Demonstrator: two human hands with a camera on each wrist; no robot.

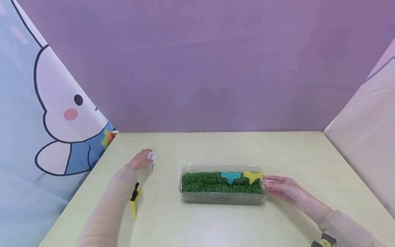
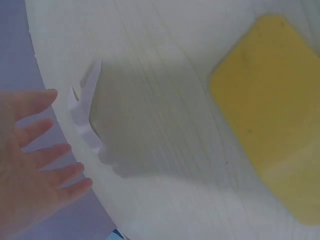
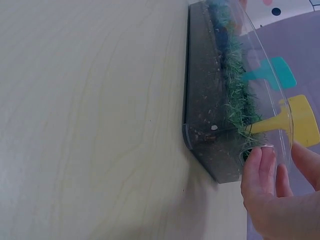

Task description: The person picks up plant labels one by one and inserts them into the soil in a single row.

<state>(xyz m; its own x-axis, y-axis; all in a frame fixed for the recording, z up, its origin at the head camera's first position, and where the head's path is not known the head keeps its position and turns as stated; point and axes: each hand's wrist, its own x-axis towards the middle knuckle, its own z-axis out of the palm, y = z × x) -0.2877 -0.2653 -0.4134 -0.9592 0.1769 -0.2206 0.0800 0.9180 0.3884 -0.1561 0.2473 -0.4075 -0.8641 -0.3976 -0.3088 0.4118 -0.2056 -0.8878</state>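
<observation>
My left hand (image 1: 142, 160) reaches out at the left side of the table. Beside its fingertips is a small white curled piece, apparently paper (image 2: 85, 117); the left wrist view shows the fingers spread, with a gap to it. Under the left wrist lies a yellow plant label (image 1: 133, 208), partly hidden by the black wrist device. My right hand (image 1: 287, 189) holds the right end of a clear plastic container (image 1: 222, 199), fingers and thumb at its end wall and rim. Green grass (image 1: 200, 181) fills it, with a blue plant label (image 1: 230, 177) and a second yellow label (image 1: 253, 177) standing in it.
The pale wooden table (image 1: 216, 226) runs back to a purple cloth wall (image 1: 216, 68). A printed cartoon curtain (image 1: 61, 103) borders the left side, and a pale cloth (image 1: 370, 137) the right.
</observation>
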